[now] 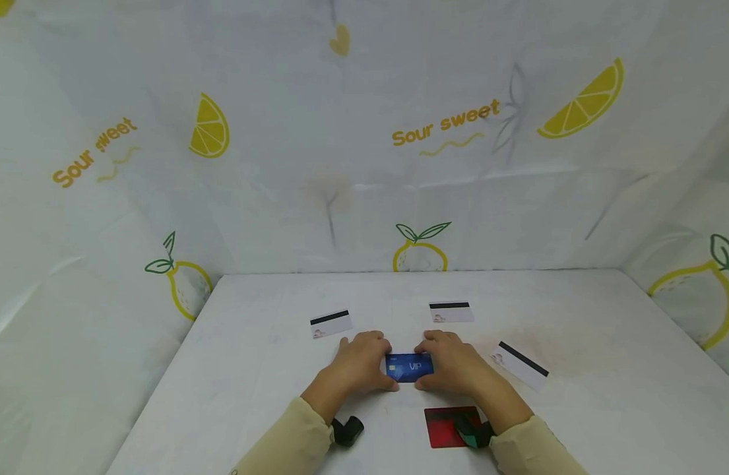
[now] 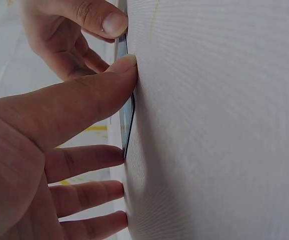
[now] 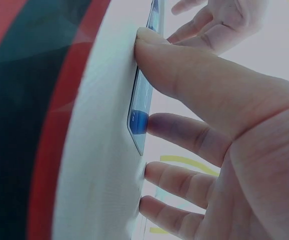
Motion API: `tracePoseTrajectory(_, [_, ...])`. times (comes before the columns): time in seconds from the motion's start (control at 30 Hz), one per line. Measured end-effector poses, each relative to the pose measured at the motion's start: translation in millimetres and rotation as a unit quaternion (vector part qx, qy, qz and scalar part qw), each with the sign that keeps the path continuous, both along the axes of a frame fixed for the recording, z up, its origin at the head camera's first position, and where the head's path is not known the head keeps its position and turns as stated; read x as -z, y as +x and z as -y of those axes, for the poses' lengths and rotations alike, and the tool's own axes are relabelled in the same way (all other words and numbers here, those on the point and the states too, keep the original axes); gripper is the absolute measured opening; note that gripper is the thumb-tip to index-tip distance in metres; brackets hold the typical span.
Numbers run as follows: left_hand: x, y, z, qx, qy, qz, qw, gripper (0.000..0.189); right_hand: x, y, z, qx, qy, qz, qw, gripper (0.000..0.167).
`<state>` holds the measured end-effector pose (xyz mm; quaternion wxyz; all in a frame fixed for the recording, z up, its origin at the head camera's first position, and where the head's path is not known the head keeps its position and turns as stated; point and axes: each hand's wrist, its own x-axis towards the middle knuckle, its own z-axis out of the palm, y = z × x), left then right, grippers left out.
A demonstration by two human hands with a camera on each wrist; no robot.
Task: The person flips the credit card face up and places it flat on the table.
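A blue card printed "VIP" [image 1: 409,367] lies flat on or just at the white table, between the two hands. My left hand [image 1: 359,363] pinches its left end, thumb at the near edge and index finger at the far edge. From the other side my right hand [image 1: 454,365] pinches the right end the same way. In the left wrist view, the card's thin edge [image 2: 129,125] shows beyond the thumb, close to the tabletop. The other fingertips of both hands reach down to the table surface.
Three white cards with black stripes lie around the hands: one back left [image 1: 331,324], one at the back [image 1: 451,312], one at right [image 1: 520,364]. A red card with a dark stripe [image 1: 438,435] sits partly under the right wrist. Lemon-printed sheeting [image 1: 364,224] encloses the table.
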<state>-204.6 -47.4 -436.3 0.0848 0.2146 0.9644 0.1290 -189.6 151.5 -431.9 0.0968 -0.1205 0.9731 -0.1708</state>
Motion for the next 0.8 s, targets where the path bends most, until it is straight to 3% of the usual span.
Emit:
tracePoseTrajectory(0.23, [-2.0, 3.4, -0.1, -0.005, -0.004, -0.005, 1.0000, 0.064, -0.7, 2.2, 0.8, 0.004, -0.001, 0.001, 1.0000, 0.051])
tracePoseTrajectory(0.4, [-8.8, 7.2, 8.8, -0.012, 0.040, 0.012, 0.9991, 0.074, 1.9, 1.9, 3.4, -0.006, -0.002, -0.006, 1.0000, 0.051])
tracePoseTrajectory(0.53, [-17.9, 11.5, 26.4, -0.020, 0.078, 0.012, 0.9967, 0.074, 2.9, 2.9, 4.6, 0.001, 0.008, 0.004, 1.0000, 0.052])
tracePoseTrajectory(0.8, [-30.0, 23.4, 78.7, -0.064, 0.095, 0.011, 0.9934, 0.076, -9.7, 6.3, 16.1, 0.000, 0.002, -0.007, 1.0000, 0.056])
